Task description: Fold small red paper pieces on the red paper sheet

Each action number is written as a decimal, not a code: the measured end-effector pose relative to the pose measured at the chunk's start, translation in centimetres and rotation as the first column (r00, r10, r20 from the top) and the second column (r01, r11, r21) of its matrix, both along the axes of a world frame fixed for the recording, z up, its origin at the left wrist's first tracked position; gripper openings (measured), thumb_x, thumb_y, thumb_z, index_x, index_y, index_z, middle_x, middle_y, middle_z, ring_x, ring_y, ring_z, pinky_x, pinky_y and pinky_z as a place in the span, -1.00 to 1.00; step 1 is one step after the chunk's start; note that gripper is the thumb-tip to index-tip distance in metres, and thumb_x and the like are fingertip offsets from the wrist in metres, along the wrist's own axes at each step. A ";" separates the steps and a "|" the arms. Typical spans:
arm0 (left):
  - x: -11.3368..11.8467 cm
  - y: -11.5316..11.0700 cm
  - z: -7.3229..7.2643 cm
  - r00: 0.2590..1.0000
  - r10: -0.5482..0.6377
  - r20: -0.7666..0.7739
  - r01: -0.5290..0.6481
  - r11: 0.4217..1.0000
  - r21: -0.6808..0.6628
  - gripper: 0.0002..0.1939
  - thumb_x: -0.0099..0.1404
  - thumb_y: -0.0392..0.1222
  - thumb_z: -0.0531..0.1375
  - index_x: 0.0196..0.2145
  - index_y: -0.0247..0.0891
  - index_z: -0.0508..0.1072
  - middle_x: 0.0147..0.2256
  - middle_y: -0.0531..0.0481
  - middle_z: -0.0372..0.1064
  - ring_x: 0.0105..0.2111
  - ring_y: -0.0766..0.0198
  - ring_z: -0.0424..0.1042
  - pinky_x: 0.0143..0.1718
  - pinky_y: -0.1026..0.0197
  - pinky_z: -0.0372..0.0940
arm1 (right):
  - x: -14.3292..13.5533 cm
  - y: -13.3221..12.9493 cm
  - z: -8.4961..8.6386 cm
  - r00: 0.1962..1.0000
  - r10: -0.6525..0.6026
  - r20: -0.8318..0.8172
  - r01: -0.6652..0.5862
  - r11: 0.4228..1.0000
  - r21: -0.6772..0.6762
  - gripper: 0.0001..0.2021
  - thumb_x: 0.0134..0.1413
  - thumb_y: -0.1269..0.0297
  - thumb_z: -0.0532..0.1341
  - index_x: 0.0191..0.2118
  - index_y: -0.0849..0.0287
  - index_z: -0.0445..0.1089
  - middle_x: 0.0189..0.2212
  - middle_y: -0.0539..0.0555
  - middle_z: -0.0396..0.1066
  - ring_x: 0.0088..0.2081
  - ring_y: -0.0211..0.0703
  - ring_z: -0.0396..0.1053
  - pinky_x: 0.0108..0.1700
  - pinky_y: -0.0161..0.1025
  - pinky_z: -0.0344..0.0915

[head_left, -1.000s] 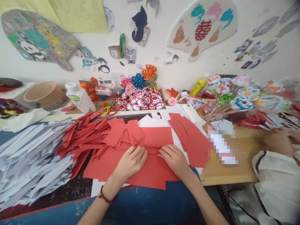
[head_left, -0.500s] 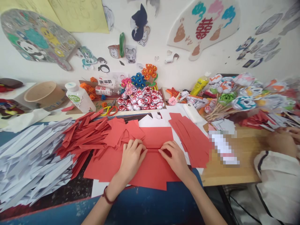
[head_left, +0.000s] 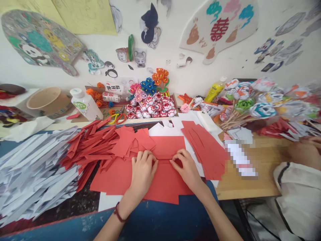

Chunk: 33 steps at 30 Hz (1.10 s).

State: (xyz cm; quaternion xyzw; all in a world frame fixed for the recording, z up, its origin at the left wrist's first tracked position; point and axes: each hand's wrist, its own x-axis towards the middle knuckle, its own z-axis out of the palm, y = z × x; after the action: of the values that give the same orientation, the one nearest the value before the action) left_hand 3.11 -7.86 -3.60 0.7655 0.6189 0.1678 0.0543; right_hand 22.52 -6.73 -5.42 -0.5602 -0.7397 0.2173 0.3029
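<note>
Between my two hands lies a sheet of red paper (head_left: 168,147) with a narrow fold along its near edge. My left hand (head_left: 144,167) pinches the left end of that fold, thumb against fingertips. At the right end, my right hand (head_left: 187,169) pinches the same folded edge. Beneath them spread larger red sheets (head_left: 163,187), overlapping one another. Just left of my left hand are red paper pieces with angled ends (head_left: 125,139), beside a heap of folded red strips (head_left: 91,144).
A big pile of white folded strips (head_left: 32,170) covers the left. More red sheets (head_left: 204,150) lie at right. Behind stand a white bottle (head_left: 85,105), scissors (head_left: 117,117) and red-white paper flowers (head_left: 152,107). Another person's sleeve (head_left: 301,184) is at far right.
My left wrist and forearm have shifted slightly right. Both hands keep their pinch on the folded edge, and the paper looks almost the same.
</note>
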 end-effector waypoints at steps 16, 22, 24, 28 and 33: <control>0.0 -0.5 -0.8 0.865 -0.321 -0.386 0.414 0.891 0.188 -0.62 0.37 -0.29 0.06 0.10 0.01 0.33 -0.03 -0.04 0.33 -0.20 0.17 0.24 -0.22 0.09 0.08 | 0.3 0.1 -0.5 0.999 -0.029 -0.042 0.028 0.999 -0.025 -0.88 0.15 0.36 0.22 -0.36 0.12 0.23 -0.31 0.01 0.23 -0.25 -0.13 0.29 -0.19 -0.18 0.26; -0.7 -0.4 -0.7 0.861 -0.296 -0.413 0.386 0.910 0.152 -0.60 0.36 -0.26 0.09 0.12 0.05 0.33 -0.08 -0.04 0.34 -0.18 0.14 0.23 -0.22 0.07 0.07 | 0.3 0.1 -0.3 0.998 -0.039 -0.045 0.038 0.999 -0.027 -0.86 0.16 0.34 0.21 -0.38 0.12 0.22 -0.32 0.02 0.22 -0.26 -0.12 0.29 -0.20 -0.17 0.26; -1.3 -0.6 -0.6 0.868 -0.278 -0.411 0.361 0.922 0.140 -0.58 0.36 -0.27 0.10 0.12 0.10 0.32 -0.08 -0.04 0.34 -0.17 0.12 0.23 -0.24 0.08 0.06 | 0.2 0.1 -0.3 0.998 -0.042 -0.051 0.041 0.999 -0.035 -0.87 0.16 0.34 0.20 -0.38 0.12 0.22 -0.32 0.02 0.22 -0.26 -0.12 0.29 -0.20 -0.17 0.27; -2.6 -1.0 -0.6 0.881 -0.240 -0.408 0.313 0.942 0.121 -0.51 0.34 -0.30 0.10 0.15 0.17 0.28 -0.08 -0.06 0.34 -0.15 0.10 0.24 -0.26 0.10 0.05 | 0.2 0.0 -0.2 0.997 -0.053 -0.051 0.051 0.998 -0.046 -0.86 0.15 0.34 0.21 -0.39 0.12 0.22 -0.31 0.02 0.22 -0.25 -0.13 0.29 -0.18 -0.16 0.28; -3.9 -1.8 -0.6 0.900 -0.165 -0.404 0.237 0.962 0.134 -0.48 0.32 -0.35 0.09 0.13 0.20 0.31 -0.06 -0.06 0.35 -0.18 0.10 0.25 -0.26 0.06 0.06 | 0.2 0.0 -0.2 0.998 -0.053 -0.043 0.051 0.997 -0.055 -0.86 0.13 0.36 0.22 -0.40 0.12 0.22 -0.30 0.02 0.22 -0.25 -0.13 0.30 -0.19 -0.17 0.28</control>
State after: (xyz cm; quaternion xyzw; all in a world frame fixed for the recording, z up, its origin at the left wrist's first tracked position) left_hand -0.80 -9.65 -4.24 0.8450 0.5170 0.0610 -0.1218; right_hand 22.75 -6.78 -5.63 -0.5821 -0.7120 0.2416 0.3097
